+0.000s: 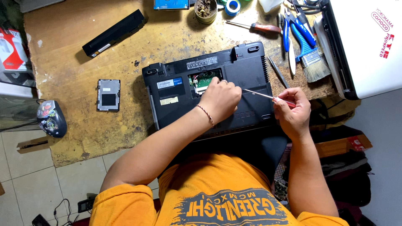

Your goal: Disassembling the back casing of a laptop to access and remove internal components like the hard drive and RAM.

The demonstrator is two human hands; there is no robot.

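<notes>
Black laptop [209, 90], upturned on a worn wooden counter [75, 62], one bottom panel off and a green circuit board [205, 78] showing. Left hand [220, 100] rested on the base beside that opening, fingers [215, 83] curled at its edge. Right hand [291, 113] gripped a red-handled screwdriver [268, 97], its tip against the base near the left hand. Also on the counter: long black battery pack [113, 32] at upper left; small dark cover plate [108, 95] left of the laptop; second screwdriver [255, 27], blue-handled pliers [293, 29] and a paintbrush [312, 58] at upper right.
</notes>
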